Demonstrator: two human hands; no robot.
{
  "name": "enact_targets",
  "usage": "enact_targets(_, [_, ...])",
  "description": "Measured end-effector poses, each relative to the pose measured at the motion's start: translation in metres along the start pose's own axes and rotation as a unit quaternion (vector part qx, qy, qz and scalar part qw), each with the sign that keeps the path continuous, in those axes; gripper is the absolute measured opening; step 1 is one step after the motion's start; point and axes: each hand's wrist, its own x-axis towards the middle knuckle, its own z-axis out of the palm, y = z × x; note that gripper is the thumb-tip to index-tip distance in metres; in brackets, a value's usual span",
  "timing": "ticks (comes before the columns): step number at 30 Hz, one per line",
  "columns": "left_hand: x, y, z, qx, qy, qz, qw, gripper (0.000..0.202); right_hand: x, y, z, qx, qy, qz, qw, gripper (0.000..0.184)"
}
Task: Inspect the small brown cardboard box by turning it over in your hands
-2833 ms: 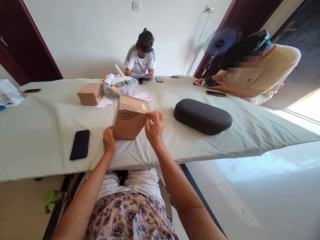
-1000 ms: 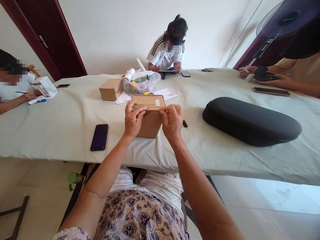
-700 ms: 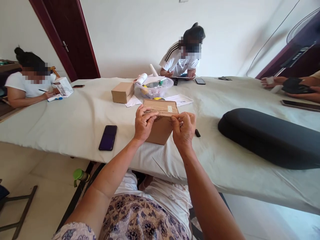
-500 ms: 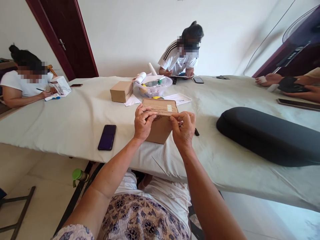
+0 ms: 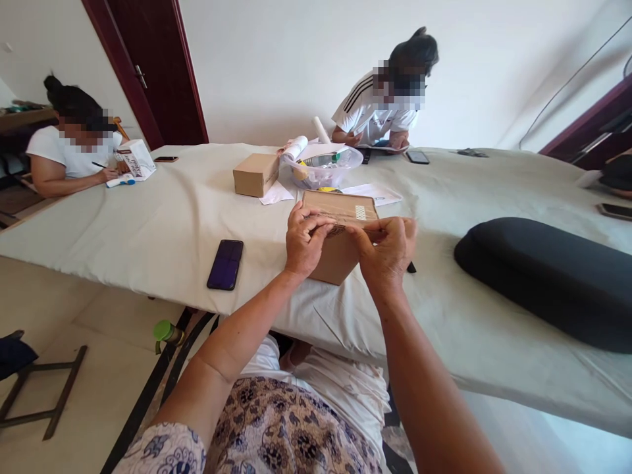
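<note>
A brown cardboard box (image 5: 336, 264) stands in front of me near the table's edge. Its lid is closed, with a shiny strip like clear tape and a small white printed patch on top. My left hand (image 5: 305, 242) is closed at the upper near edge, thumb and fingertips pressed together on the cardboard. At the right part of that same edge, my right hand (image 5: 389, 253) pinches the rim between thumb and bent fingers. Whether a thin piece of tape is between the fingertips, I cannot make out. Left of the box lies a dark phone (image 5: 225, 264).
Behind the box are a smaller carton (image 5: 254, 176), a plastic basin (image 5: 328, 174) of packaging items and white papers (image 5: 378, 195). A long black cushion-like object (image 5: 548, 280) lies to the right. Two people sit at the table (image 5: 148, 250), one left, one across.
The view has swung left, shifting everything rightward in the picture. My right thumb has come closer to my left fingertips along the box edge. Both hands stay on the box.
</note>
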Motion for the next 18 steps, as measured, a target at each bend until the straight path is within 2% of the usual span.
enact_targets(9, [-0.003,0.001,0.0,0.033,0.008,0.015,0.999,0.019,0.001,0.001,-0.004,0.027,-0.012,-0.005,1.0,0.033])
enact_targets(18, [0.002,0.001,-0.005,0.045,-0.01,0.004,0.999,0.019,0.001,0.009,-0.012,0.079,-0.033,-0.003,0.996,0.027])
